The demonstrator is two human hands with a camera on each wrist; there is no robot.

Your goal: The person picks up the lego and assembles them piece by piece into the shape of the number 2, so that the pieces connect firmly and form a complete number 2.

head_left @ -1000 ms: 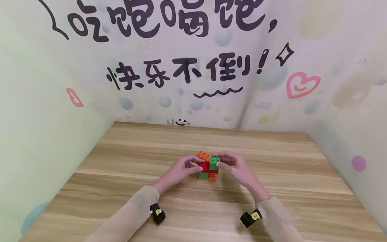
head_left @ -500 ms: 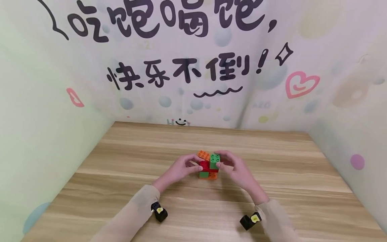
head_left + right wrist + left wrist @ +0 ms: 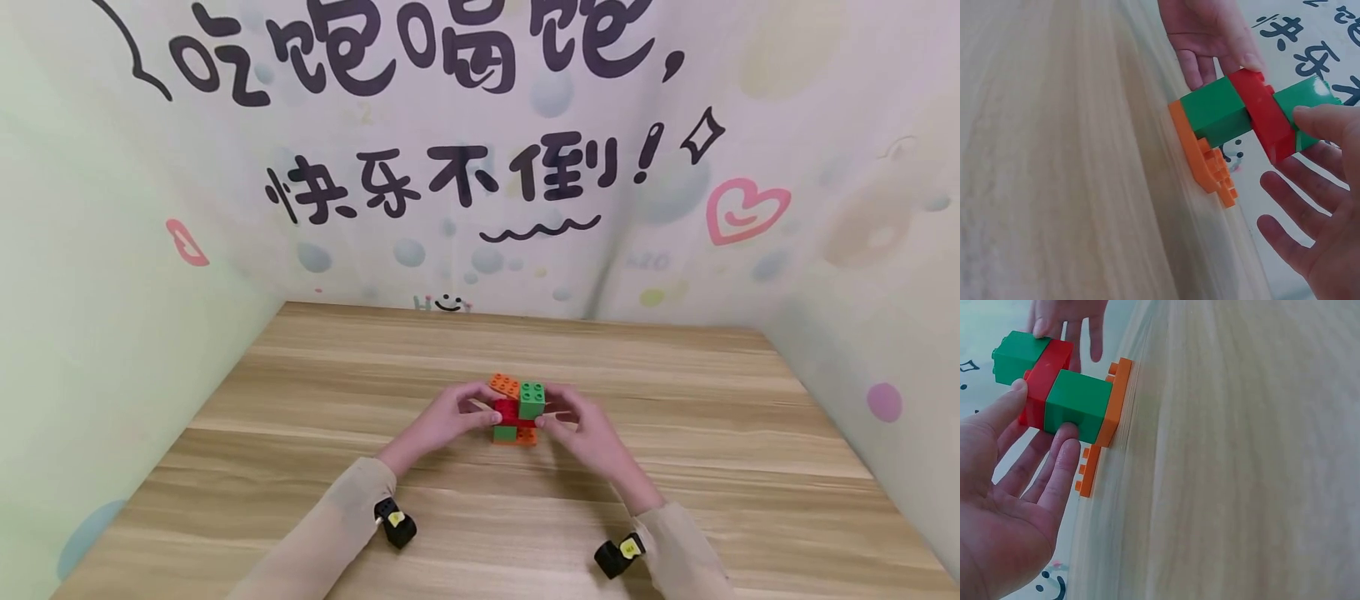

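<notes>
A small stack of toy building bricks stands on the wooden table. Its base is an orange plate (image 3: pixel 1116 403), with a lower green brick (image 3: pixel 505 433) on the plate's left part. A red brick (image 3: pixel 1264 115) lies across that, carrying an upper green brick (image 3: pixel 532 402) on its right end. My left hand (image 3: pixel 442 423) holds the stack, thumb on the red brick and fingers behind the lower green brick. My right hand (image 3: pixel 588 429) pinches the upper green brick near its joint with the red one, thumb in front; its lower fingers are spread in the right wrist view.
A second orange plate (image 3: pixel 504 384) with studs up lies just behind the stack. Black wrist cameras hang below both sleeves, the left camera (image 3: pixel 395 523) and the right camera (image 3: pixel 619 556). A printed cloth wall (image 3: pixel 450 258) rises at the table's far edge.
My right thumb has slid down from the upper green brick's face to its lower edge, and the right hand's fingers have lowered behind it. The left hand stays in place.
</notes>
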